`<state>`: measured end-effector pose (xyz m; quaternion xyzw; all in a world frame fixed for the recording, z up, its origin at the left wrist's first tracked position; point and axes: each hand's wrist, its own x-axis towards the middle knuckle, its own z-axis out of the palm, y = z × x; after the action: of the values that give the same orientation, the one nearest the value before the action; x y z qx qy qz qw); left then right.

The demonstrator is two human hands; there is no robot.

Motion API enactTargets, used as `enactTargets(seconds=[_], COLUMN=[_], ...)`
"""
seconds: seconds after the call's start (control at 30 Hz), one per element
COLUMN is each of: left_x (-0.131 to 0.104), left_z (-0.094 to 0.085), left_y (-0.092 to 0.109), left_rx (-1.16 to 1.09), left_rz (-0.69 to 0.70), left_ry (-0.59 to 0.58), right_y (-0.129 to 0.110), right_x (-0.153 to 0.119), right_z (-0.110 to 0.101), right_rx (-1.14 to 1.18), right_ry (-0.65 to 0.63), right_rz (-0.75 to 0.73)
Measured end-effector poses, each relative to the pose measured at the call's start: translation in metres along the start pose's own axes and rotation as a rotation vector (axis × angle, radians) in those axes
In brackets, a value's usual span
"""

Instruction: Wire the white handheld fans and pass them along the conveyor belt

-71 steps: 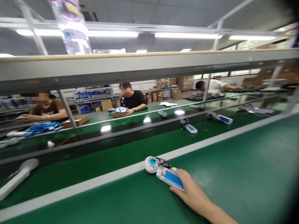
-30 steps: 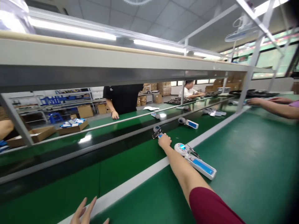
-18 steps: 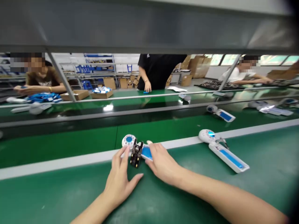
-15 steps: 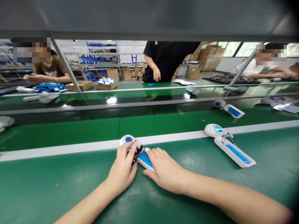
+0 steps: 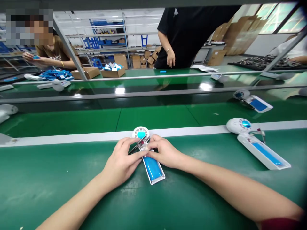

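A white handheld fan (image 5: 163, 176) with its handle casing uncovered lies on the green bench before me, its round head towards the far side. A blue battery (image 5: 152, 168) fills the handle's channel. My left hand (image 5: 122, 158) is closed on a small dark circuit board (image 5: 135, 147), held tilted beside the fan's neck. My right hand (image 5: 165, 152) pinches at the neck, its fingertips touching the inside parts there. Whatever lies between those right fingertips is too small and covered to make out.
To the right lies another uncovered fan (image 5: 263, 150) with loose wires. A further fan (image 5: 259, 103) rests on the conveyor (image 5: 153, 116) beyond the white rail (image 5: 72, 138). Across the line are people, a heap of blue batteries (image 5: 56, 75) and cardboard boxes (image 5: 113, 72).
The fan's handle has swung to point more towards me, showing more of the battery. My right hand has moved from the handle to the neck. The view has tilted down.
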<state>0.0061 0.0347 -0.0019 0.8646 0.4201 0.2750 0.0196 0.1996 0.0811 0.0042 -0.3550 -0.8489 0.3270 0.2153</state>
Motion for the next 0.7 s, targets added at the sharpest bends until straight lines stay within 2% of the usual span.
enactTargets(seconds=[0.27, 0.4, 0.47, 0.57, 0.7], left_x=[0.008, 0.008, 0.008, 0.007, 0.008], left_z=[-0.012, -0.015, -0.013, -0.005, 0.005], left_y=[-0.001, -0.007, -0.009, -0.005, 0.005], left_rx=[0.271, 0.319, 0.289, 0.132, -0.122], left_rz=[0.249, 0.305, 0.249, 0.007, -0.298], left_ry=[-0.060, 0.015, 0.059, 0.076, 0.124], right_y=[0.007, 0.006, 0.005, 0.003, 0.000], right_x=[0.002, -0.002, -0.005, -0.005, 0.003], right_z=[0.001, 0.003, 0.006, 0.014, 0.024], right_rx=[0.099, 0.127, 0.148, 0.164, 0.228], right_ry=[0.015, 0.024, 0.027, 0.021, 0.159], right_rz=[0.006, -0.006, -0.016, -0.016, -0.027])
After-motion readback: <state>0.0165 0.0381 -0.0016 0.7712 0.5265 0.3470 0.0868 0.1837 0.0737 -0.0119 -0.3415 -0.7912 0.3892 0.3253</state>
